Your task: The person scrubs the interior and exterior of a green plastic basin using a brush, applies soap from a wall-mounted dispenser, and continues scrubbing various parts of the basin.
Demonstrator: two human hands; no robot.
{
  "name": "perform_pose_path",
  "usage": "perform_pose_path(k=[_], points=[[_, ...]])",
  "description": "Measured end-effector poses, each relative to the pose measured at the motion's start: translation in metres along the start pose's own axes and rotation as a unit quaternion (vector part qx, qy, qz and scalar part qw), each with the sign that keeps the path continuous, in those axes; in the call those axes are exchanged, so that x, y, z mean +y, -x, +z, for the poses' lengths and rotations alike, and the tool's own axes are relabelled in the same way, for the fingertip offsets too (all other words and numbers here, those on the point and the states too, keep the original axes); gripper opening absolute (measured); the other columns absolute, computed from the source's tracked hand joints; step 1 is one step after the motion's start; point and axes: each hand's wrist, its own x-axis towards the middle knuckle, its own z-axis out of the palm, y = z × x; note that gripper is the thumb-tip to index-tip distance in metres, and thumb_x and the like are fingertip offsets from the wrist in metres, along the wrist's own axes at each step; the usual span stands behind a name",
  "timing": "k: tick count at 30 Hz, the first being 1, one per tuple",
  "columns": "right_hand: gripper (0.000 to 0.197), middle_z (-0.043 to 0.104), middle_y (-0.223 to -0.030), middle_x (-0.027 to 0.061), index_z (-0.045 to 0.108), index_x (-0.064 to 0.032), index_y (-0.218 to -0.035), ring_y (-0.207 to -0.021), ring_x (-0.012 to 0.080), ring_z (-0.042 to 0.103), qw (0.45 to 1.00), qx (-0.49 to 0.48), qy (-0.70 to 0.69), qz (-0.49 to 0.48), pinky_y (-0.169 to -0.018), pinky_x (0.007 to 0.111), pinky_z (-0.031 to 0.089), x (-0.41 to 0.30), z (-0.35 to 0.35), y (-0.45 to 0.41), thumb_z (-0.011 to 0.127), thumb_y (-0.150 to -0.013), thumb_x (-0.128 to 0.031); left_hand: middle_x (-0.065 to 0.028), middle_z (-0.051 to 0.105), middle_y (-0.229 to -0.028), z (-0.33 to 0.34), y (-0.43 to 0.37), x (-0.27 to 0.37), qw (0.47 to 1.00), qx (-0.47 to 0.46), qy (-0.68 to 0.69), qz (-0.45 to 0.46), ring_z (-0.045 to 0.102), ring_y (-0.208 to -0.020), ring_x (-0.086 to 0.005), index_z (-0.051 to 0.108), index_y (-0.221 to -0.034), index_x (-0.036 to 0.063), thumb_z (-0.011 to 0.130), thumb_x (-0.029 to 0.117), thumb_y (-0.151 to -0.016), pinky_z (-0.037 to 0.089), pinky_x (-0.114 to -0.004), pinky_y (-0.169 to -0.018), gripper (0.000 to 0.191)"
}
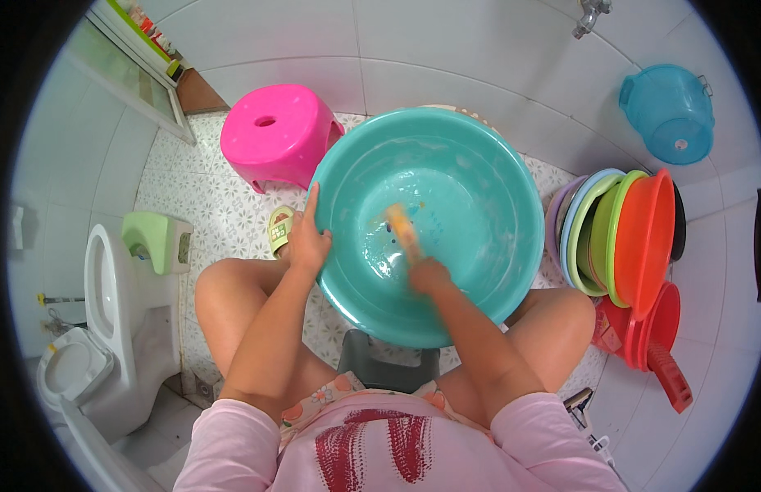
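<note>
A large teal plastic basin (491, 184) is tilted towards me between my knees, its wet inner bottom shiny with faint whitish streaks. My left hand (309, 240) grips the basin's left rim, with fingers along the outside. Inside the basin, my right hand (429, 275) is closed around the handle of a yellow-orange brush (405, 230). Motion blurs both the brush and that hand, so the brush's head is hard to make out. The brush lies over the left-centre part of the basin's bottom.
A pink plastic stool (276, 135) stands beyond the basin at the left. Stacked coloured basins (641, 240) lean against the right wall, with red dippers (660, 332) below. A blue bucket (669, 114) hangs above them. At the left are a toilet (134, 332) and a green stool (156, 243).
</note>
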Motion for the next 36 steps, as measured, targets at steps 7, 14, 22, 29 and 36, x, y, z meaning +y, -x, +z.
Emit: perform_pose_path(k=[7, 14, 22, 29, 36], points=[[0.069, 0.060, -0.104, 0.0232, 0.012, -0.0204, -0.142, -0.094, 0.0362, 0.060, 0.978, 0.035, -0.170, 0.119, -0.082, 0.044, 0.047, 0.016, -0.059, 0.017, 0.047, -0.083, -0.027, -0.0192, 0.048, -0.099, 0.001, 0.001, -0.002, 0.999, 0.014, 0.024, 0.019, 0.056, -0.087, -0.0343, 0.016, -0.142, 0.0364, 0.059, -0.005, -0.071, 0.047, -0.042, -0.078, 0.093], [0.071, 0.060, -0.105, 0.0203, 0.008, -0.0287, -0.143, -0.093, 0.0356, 0.061, 0.982, -0.046, 0.049, -0.175, -0.083, 0.046, 0.046, -0.021, -0.008, 0.016, 0.045, -0.083, -0.026, -0.0204, 0.048, -0.098, 0.000, 0.000, -0.004, 1.000, 0.018, 0.007, 0.022, 0.057, -0.086, -0.0364, 0.017, -0.141, 0.0363, 0.059, -0.005, -0.069, 0.047, -0.043, -0.077, 0.093], [0.070, 0.063, -0.095, 0.0218, 0.017, -0.0262, -0.141, -0.088, 0.0385, 0.061, 0.948, 0.124, -0.248, 0.159, -0.077, 0.045, 0.049, 0.030, -0.027, -0.005, 0.054, -0.082, -0.030, -0.0192, 0.048, -0.097, 0.006, 0.002, -0.005, 0.999, 0.022, 0.019, 0.015, 0.057, -0.086, -0.0361, 0.015, -0.141, 0.0375, 0.058, -0.005, -0.070, 0.047, -0.043, -0.077, 0.094], [0.074, 0.062, -0.095, 0.0250, 0.013, -0.0234, -0.142, -0.089, 0.0394, 0.060, 0.998, 0.009, -0.027, -0.064, -0.079, 0.046, 0.047, -0.011, -0.010, -0.004, 0.053, -0.081, -0.029, -0.0182, 0.047, -0.096, 0.004, 0.000, 0.005, 0.999, 0.006, 0.027, 0.017, 0.057, -0.084, -0.0354, 0.015, -0.141, 0.0376, 0.057, -0.005, -0.070, 0.048, -0.043, -0.077, 0.093], [0.066, 0.060, -0.102, 0.0235, 0.012, -0.0256, -0.139, -0.092, 0.0365, 0.061, 0.994, 0.054, -0.083, 0.053, -0.081, 0.045, 0.047, 0.010, -0.018, -0.026, 0.047, -0.082, -0.025, -0.0183, 0.047, -0.096, 0.003, 0.001, 0.005, 0.999, 0.000, 0.043, 0.017, 0.058, -0.084, -0.0360, 0.014, -0.141, 0.0373, 0.057, -0.006, -0.069, 0.048, -0.043, -0.077, 0.094]])
